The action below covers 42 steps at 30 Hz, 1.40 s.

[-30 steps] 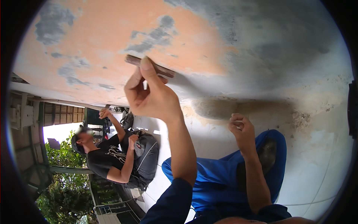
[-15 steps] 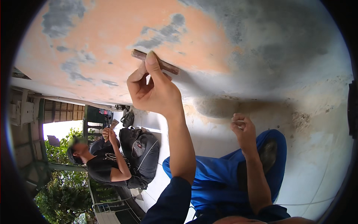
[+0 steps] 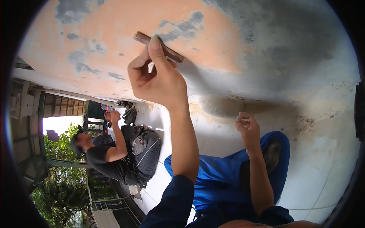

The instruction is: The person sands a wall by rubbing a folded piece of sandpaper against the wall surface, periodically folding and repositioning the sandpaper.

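Observation:
My left hand [image 3: 157, 81] is raised before the wall, its thumb and fingers pinching a short, narrow brown bar [image 3: 173, 55] with worn edges. The bar slants down to the right, close to the peach-coloured patch of the wall [image 3: 213, 47]. Whether it touches the surface I cannot tell. Over my bent knee, my right hand [image 3: 249, 133] is held up with its fingers curled in. Whatever may be between those fingertips is too small to make out.
Pale tiled floor [image 3: 310, 192] meets the stained wall foot. My blue trouser leg [image 3: 216, 176] is folded below my hands. A co-worker [image 3: 110, 154] in dark clothes sits at the left, facing the wall. Behind that person lies a dark bag [image 3: 130, 115].
My left hand and the bar have shifted slightly up along the wall. My right hand has barely moved. The co-worker's hands have risen, and the tool seen in them earlier no longer shows clearly.

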{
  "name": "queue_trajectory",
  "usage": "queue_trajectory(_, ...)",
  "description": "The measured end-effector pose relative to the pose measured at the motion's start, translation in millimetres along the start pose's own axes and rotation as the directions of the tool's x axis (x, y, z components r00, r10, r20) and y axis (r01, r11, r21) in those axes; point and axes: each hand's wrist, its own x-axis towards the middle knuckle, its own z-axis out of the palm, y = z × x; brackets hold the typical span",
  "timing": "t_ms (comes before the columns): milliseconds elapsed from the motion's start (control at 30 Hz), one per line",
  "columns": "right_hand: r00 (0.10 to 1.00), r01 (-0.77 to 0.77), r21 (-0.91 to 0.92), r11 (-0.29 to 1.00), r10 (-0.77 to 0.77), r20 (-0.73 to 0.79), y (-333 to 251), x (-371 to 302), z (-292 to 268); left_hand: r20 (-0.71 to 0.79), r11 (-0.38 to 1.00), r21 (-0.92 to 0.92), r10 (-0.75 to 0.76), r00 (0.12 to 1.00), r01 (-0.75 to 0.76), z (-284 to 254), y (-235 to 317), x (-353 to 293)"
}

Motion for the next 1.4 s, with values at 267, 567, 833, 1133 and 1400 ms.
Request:
queue_trajectory(267,0.999,0.028,-0.008,1.0,-0.028,0.023,6,-4,2,0.119,0.985,-0.031,-0.167,0.979,0.172,-27,-45,-79)
queue_trajectory(567,0.998,0.057,-0.016,0.998,-0.057,0.013,12,6,-5,0.13,0.969,-0.089,-0.218,0.967,0.23,-29,-69,-113)
queue_trajectory(833,1.0,0.005,0.008,1.0,-0.005,0.008,-2,-5,-6,0.079,0.997,-0.076,0.006,0.997,0.0,-7,-19,-45)
queue_trajectory(1133,0.999,0.03,0.015,0.999,-0.03,0.018,4,-4,-4,0.155,0.992,-0.111,-0.041,0.987,0.059,-31,-62,-98)
queue_trajectory(1400,0.999,0.028,-0.002,1.0,-0.028,0.021,-7,-5,4,0.049,0.989,-0.144,-0.037,0.998,0.044,-13,-54,-67)
